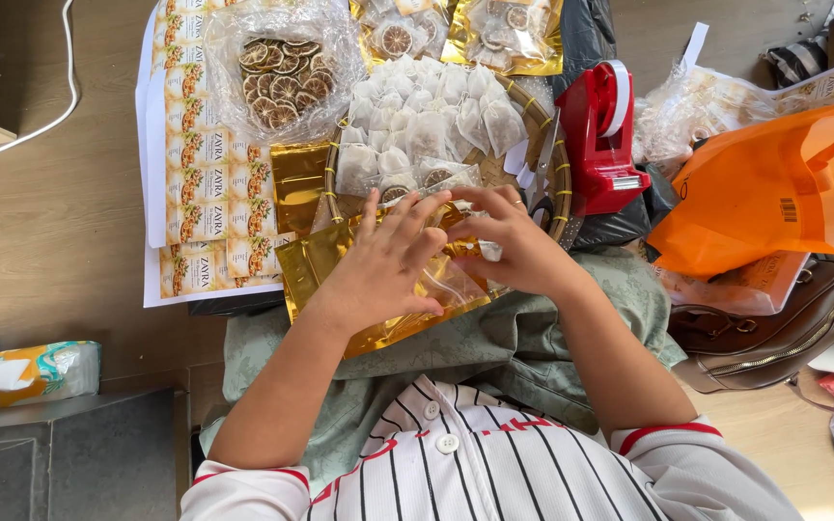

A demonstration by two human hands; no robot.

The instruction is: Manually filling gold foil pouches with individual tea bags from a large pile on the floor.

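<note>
A red tape dispenser (598, 135) stands beside an orange plastic bag (774, 183), with a brown handbag (774, 333) below it. Sheets of printed labels (200, 174) lie left; a tissue pack (26, 374) sits far left.

Gold pouch (340, 265), red tape dispenser (598, 135)
</note>
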